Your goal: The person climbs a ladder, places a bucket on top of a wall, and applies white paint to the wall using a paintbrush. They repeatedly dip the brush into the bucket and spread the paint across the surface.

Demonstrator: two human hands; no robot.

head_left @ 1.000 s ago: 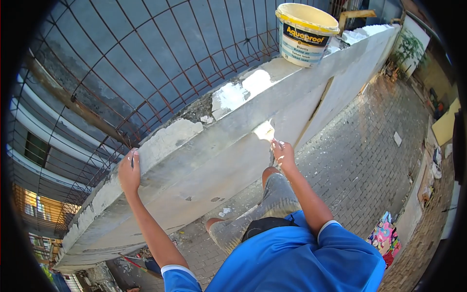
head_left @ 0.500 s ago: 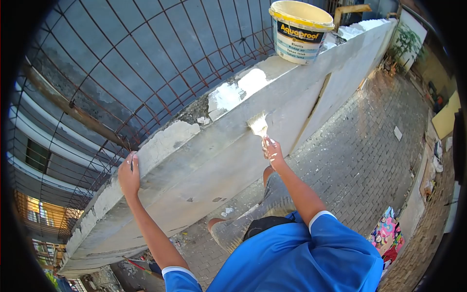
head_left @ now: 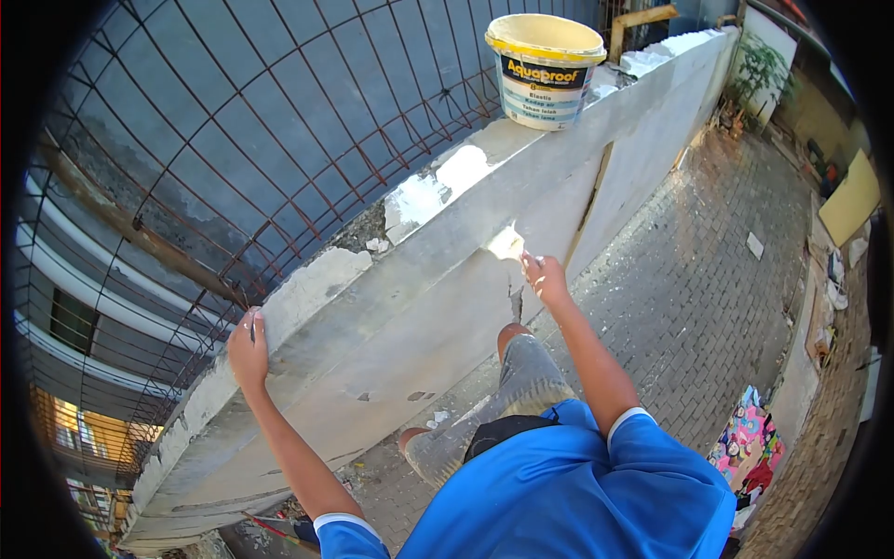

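Note:
My right hand (head_left: 544,277) is closed round the handle of a paintbrush (head_left: 507,244), whose pale bristles touch the side face of the grey concrete wall (head_left: 438,279). At the wall's top edge, on the left, is my left hand (head_left: 248,349); a small dark item (head_left: 252,326) shows at its fingers, too small to name. An open Aquaproof bucket (head_left: 545,74) with a yellow rim stands upright on the wall top, up and right of the brush. White patches (head_left: 428,196) lie on the wall top between the bucket and my left hand.
Rusty wire mesh (head_left: 307,112) rises behind the wall, with a bent pipe (head_left: 121,214) at the left. Grey paving (head_left: 670,279) runs along the right side. A colourful cloth (head_left: 747,447) lies at the lower right. A yellowish board (head_left: 849,200) leans at the far right.
The brush has moved slightly right and its tilt has changed, still in my right hand. The bucket appears further left as the view shifts. My left hand stays at the wall edge.

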